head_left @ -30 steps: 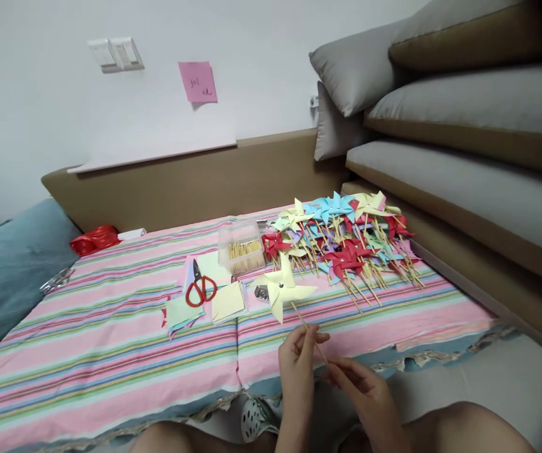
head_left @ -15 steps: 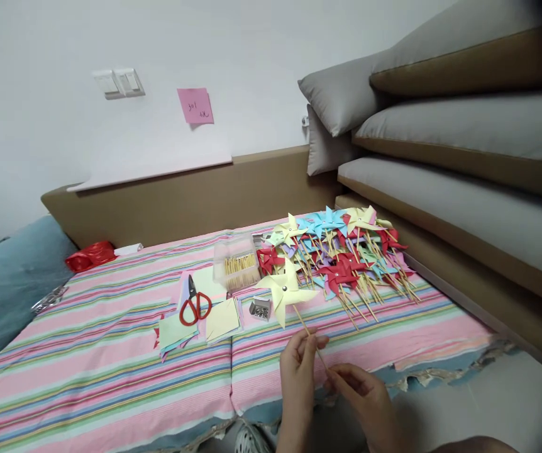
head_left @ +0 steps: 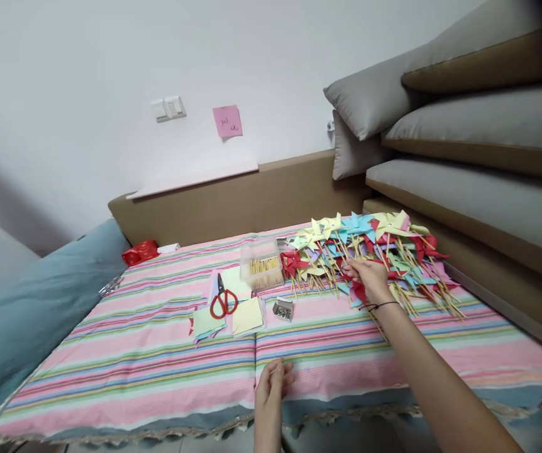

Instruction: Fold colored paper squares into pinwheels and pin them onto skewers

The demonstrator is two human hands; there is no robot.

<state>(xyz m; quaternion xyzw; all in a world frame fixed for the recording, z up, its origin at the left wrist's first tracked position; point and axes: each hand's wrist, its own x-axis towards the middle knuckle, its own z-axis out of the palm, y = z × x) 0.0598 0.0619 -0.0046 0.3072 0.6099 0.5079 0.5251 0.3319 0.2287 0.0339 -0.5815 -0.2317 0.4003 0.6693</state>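
Note:
My right hand (head_left: 368, 275) reaches over the pile of pinwheels, its fingers closed on the stick of a pale yellow paper pinwheel (head_left: 332, 224). That pinwheel lies at the top of the pile, beside another yellow one (head_left: 311, 234). Red, blue, green, purple and pink pinwheels are heaped around and under the hand, their wooden sticks pointing toward me. Near the front edge of the striped cloth (head_left: 158, 390), my left hand (head_left: 273, 380) hovers with loosely bent fingers and nothing in them.
Red-handled scissors (head_left: 221, 286) lie on paper sheets. Stacks of green paper squares (head_left: 207, 322) and yellow paper squares (head_left: 247, 316) sit in front. A clear box (head_left: 245, 275) holds wooden sticks; a small box (head_left: 283, 309) holds metal pins. Grey cushions (head_left: 469, 182) rise at right.
My right hand has carried the yellow pinwheel forward onto the pile. My left hand has let go of its stick and drawn back. The view has shifted too.

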